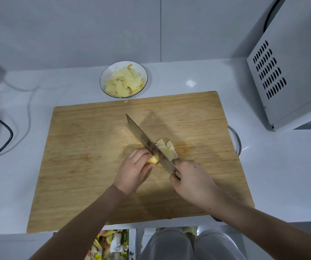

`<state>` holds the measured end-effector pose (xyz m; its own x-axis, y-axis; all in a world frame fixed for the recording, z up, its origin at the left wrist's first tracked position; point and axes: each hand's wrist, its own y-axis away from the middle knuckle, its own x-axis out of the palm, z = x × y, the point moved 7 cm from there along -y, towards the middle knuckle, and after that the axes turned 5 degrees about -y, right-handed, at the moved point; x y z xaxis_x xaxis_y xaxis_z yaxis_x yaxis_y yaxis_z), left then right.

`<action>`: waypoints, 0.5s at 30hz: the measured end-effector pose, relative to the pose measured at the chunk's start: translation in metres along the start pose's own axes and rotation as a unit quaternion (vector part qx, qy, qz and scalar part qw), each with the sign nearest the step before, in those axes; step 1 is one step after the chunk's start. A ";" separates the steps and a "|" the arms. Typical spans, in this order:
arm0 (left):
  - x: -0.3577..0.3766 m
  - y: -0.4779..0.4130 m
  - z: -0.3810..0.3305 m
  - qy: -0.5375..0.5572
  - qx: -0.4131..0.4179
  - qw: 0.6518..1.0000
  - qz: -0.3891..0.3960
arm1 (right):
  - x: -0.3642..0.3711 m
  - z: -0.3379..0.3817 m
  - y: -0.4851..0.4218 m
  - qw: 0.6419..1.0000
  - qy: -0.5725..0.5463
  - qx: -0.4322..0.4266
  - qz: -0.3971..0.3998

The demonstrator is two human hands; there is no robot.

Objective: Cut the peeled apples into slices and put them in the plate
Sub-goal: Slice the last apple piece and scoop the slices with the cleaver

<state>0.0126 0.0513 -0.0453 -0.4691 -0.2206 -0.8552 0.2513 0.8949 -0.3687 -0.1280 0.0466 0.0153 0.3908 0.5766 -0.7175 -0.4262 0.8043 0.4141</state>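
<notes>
Now the right hand (190, 178) is gripping the knife (145, 141) just right of the apple piece (153, 160) the left hand (134, 170) is holding.

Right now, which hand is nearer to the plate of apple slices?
Left. The left hand holds the apple piece on the board, straight in front of the plate; the right hand, gripping the knife, is further off to the right.
</notes>
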 end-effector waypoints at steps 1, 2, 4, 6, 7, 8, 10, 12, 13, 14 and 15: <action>0.000 0.000 0.000 -0.001 0.002 1.000 0.000 | 0.000 0.001 -0.001 1.000 0.005 -0.001 0.001; 0.000 0.000 0.000 -0.003 0.002 1.000 0.000 | 0.000 0.002 -0.002 1.000 0.011 0.000 0.004; 0.001 0.000 0.001 -0.006 0.001 1.000 -0.001 | 0.002 0.003 -0.005 1.000 0.016 0.006 0.012; 0.002 0.000 0.001 -0.005 0.002 1.000 -0.003 | 0.006 0.004 -0.012 1.000 0.017 0.016 0.018; 0.002 0.001 0.001 -0.004 0.002 1.000 -0.006 | 0.010 0.005 -0.016 0.999 0.016 0.021 0.018; 0.002 0.001 0.001 -0.004 0.000 1.000 -0.009 | 0.013 0.006 -0.020 0.999 0.015 0.028 0.016; 0.002 0.001 0.001 -0.003 -0.007 1.000 -0.010 | 0.019 0.005 -0.027 0.999 0.012 0.038 0.007; 0.001 0.001 0.000 -0.002 -0.014 1.000 -0.012 | 0.022 0.002 -0.030 0.999 0.002 0.040 0.002; 0.000 0.001 0.000 -0.002 -0.016 1.000 -0.013 | 0.021 0.001 -0.028 0.999 -0.008 0.041 0.002; 0.000 0.001 -0.001 -0.001 -0.018 1.000 -0.013 | 0.020 -0.001 -0.025 0.999 -0.021 0.044 0.003; 0.000 0.001 0.000 -0.001 -0.020 1.000 -0.014 | 0.017 -0.003 -0.022 0.999 -0.031 0.043 0.000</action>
<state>0.0128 0.0523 -0.0452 -0.4736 -0.2456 -0.8458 0.2042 0.9035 -0.3768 -0.1142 0.0384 -0.0077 0.4410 0.5822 -0.6830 -0.3555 0.8121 0.4627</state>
